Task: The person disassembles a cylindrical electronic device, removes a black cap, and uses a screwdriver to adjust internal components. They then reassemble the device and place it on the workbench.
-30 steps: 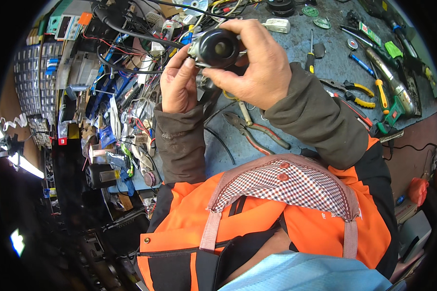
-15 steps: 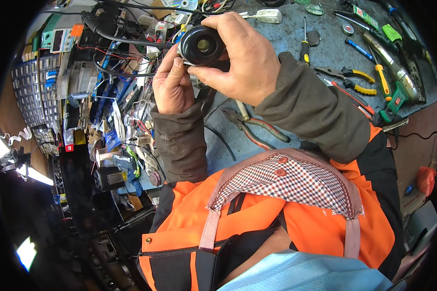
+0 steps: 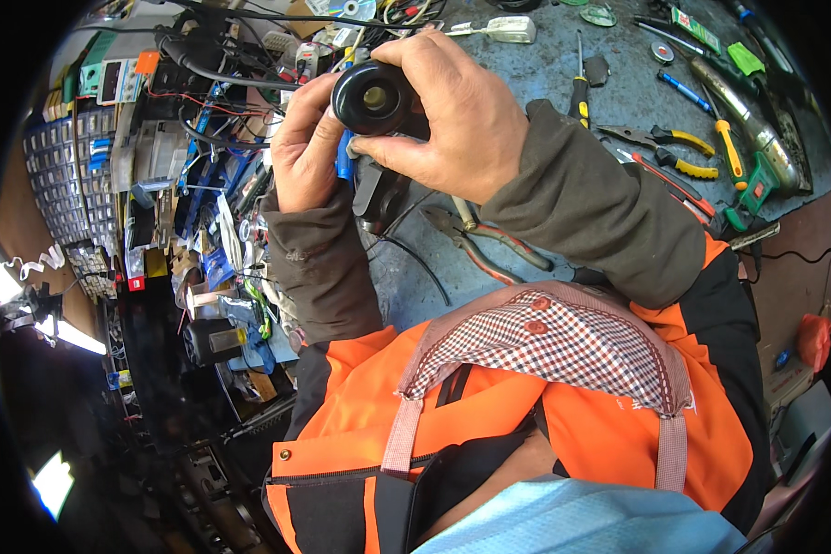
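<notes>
Black round part (image 3: 372, 117) is held above the tabletop (image 3: 549, 92), inward from its near edge, by right hand (image 3: 466, 120), thumb and fingers around it, probably for steadiness; beside it, left hand's (image 3: 305, 152) grip cannot be told.

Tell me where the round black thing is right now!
In the head view, the round black thing is near the top, left of centre, gripped by the right hand, with the left hand at its left side.
</notes>
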The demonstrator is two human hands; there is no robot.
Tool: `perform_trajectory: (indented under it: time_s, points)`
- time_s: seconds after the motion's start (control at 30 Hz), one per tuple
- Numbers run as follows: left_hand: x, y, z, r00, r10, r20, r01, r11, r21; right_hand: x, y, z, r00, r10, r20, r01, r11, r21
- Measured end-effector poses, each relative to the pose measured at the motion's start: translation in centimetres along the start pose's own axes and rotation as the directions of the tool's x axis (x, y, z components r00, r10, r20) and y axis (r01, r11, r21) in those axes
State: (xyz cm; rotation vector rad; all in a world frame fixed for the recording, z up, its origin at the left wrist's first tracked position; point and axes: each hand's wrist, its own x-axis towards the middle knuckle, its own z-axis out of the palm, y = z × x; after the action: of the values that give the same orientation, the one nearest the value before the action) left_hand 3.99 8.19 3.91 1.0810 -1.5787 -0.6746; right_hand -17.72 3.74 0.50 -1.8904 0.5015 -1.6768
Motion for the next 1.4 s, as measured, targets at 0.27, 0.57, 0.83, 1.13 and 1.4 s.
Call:
perform_trajectory:
  time_s: [0.27,0.57,0.83,1.13,1.4]
  points:
    - [0.0,2.3,-2.3,0.985,-0.115,0.127,0.093,0.981,0.169,1.2,1.3,-1.2,0.997,0.065,0.049,-0.075,0.969,0.236]
    - [0.1,2.4,-3.1,0.965,-0.114,0.235,0.037,0.950,0.310,1.9,2.5,-1.8,0.966,0.152,0.209,-0.240,0.825,0.511]
    - [0.7,1.6,-3.7,0.960,-0.076,0.269,0.003,0.965,0.261,1.8,2.8,-1.5,0.958,0.168,0.232,-0.276,0.758,0.591]
    - [1.2,1.8,-4.6,0.919,-0.085,0.384,-0.047,0.945,0.322,1.9,2.0,-1.9,0.941,0.201,0.273,-0.319,0.798,0.512]
    - [2.3,2.6,-4.4,0.889,-0.196,0.413,0.024,0.922,0.385,2.4,3.1,-2.1,0.972,0.057,0.229,-0.156,0.886,0.438]
